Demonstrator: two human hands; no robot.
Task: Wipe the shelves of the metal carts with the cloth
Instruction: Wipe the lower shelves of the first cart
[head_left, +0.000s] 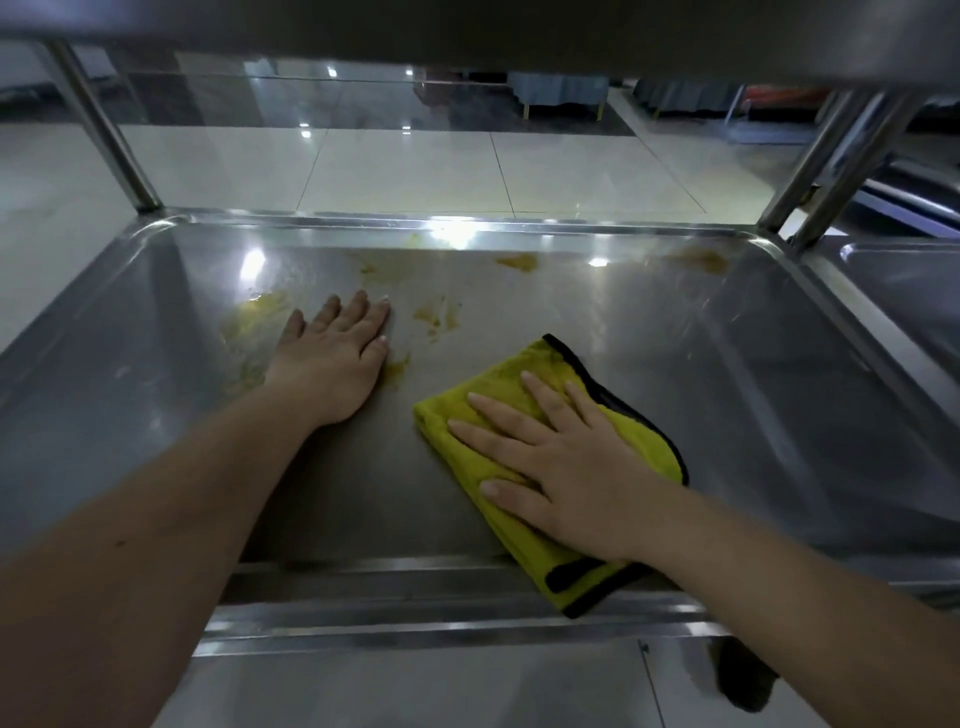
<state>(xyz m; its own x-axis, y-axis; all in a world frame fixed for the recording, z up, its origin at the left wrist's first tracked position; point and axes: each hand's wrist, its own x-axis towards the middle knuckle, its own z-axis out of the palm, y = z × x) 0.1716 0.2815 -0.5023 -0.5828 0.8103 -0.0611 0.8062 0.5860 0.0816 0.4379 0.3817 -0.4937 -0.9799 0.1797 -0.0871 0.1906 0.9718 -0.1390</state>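
Your right hand (566, 462) lies flat, palm down, on the cloth (524, 467), fingers spread and pointing away toward the far left. It grips nothing: the hand is fully open and simply presses the cloth against the shelf (675, 395). Your forearm comes in from the lower right, crossing the near rim.

Your left hand (332, 358) is also flat and open, palm down on bare metal, fingers together and pointing toward the far rim. It holds nothing. It sits left of the cloth, apart from it, with the forearm reaching in from the lower left.

The cloth is yellow with a dark edge, folded, and lies on the right-centre of the shelf; its near corner hangs over the front rim.

The shelf is a shallow steel tray with a raised lip all round. In it are yellowish smears (436, 317): one patch just beyond your left fingertips, another to the left of that hand, and more along the far edge. An upper shelf (519, 31) overhangs, carried on slanted posts (104, 130). A second cart's shelf (904, 291) stands just beside, at right.
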